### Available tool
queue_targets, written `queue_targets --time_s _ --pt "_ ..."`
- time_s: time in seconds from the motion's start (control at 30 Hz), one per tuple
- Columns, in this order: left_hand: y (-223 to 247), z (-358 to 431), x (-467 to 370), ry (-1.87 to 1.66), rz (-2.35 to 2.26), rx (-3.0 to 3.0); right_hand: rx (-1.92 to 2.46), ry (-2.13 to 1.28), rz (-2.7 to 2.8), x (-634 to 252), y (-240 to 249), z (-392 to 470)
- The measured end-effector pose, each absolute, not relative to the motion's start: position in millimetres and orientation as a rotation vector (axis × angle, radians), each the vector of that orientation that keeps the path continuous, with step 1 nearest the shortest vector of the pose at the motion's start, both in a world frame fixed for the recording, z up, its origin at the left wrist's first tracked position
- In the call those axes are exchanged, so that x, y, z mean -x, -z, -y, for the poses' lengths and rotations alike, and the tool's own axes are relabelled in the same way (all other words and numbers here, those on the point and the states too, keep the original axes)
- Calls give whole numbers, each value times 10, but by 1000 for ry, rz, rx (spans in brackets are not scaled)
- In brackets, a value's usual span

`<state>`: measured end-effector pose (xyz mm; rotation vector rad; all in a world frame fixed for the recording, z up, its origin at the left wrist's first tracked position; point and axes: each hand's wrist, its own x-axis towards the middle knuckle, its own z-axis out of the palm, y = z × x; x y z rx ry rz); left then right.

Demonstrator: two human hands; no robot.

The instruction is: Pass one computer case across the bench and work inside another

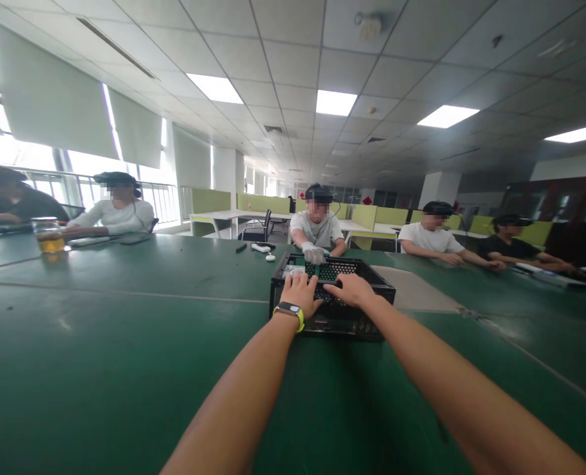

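A black plastic crate (384, 290) with perforated walls stands before me on the green table. My left hand (300, 293), a watch with a yellow-green strap on its wrist, lies over the crate's near rim with fingers stretched and spread; its thumb points right. On the same rim, to the right, my right hand (352, 290) has its fingers bent around the edge, pointing left. Inside the crate at the left is a whitish patterned item (294, 270), partly hidden. Across the table, a co-worker's gloved hand (315, 253) reaches over the crate's far side.
The green table (124, 369) stretches to both sides. A glass jar of amber liquid (50, 236) stands far left. A white object (261, 248) lies left of the crate, and a beige board (411, 287) lies to its right. Several people sit around the table.
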<state>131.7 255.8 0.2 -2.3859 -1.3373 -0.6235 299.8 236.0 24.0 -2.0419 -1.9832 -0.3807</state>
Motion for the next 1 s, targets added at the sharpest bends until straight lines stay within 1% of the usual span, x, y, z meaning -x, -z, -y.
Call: queue_targets --time_s 0.13,0.37,0.8,1.0 --pt "-124 -2576 -1357 591 1297 2451 2050 333 1973 -2858 -252 -2442" --pt "-105 -2434 -1421 579 1375 2454 2102 225 1976 -2840 -216 -2325" --pt "-114 -2216 -1475 646 1537 2375 2095 284 2052 -2823 -219 -2186" --pt "-145 -2247 -1439 584 1511 2415 2091 294 2038 -2823 -218 -2207"
